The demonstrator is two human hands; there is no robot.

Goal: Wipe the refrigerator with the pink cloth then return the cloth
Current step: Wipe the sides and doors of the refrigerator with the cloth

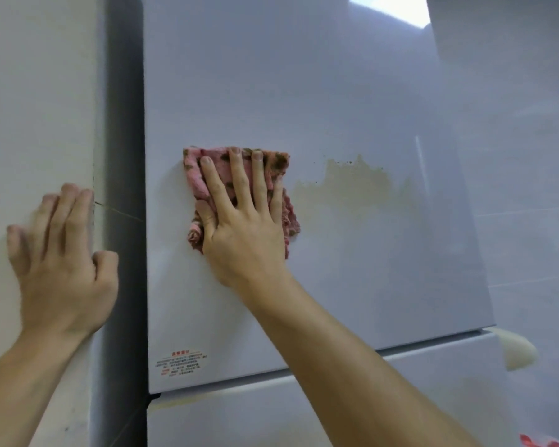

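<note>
While left hand [62, 253] seems flat on wall [29, 91], right hand [242, 227], fingers [238, 175] spread, presses pink cloth [192, 179] under palm against refrigerator [304, 91].

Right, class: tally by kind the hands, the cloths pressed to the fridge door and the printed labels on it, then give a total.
Hands: 2 (left hand on the wall, right hand pressing the cloth)
Cloths: 1 (pink cloth)
Labels: 1 (label)
Total: 4
</note>
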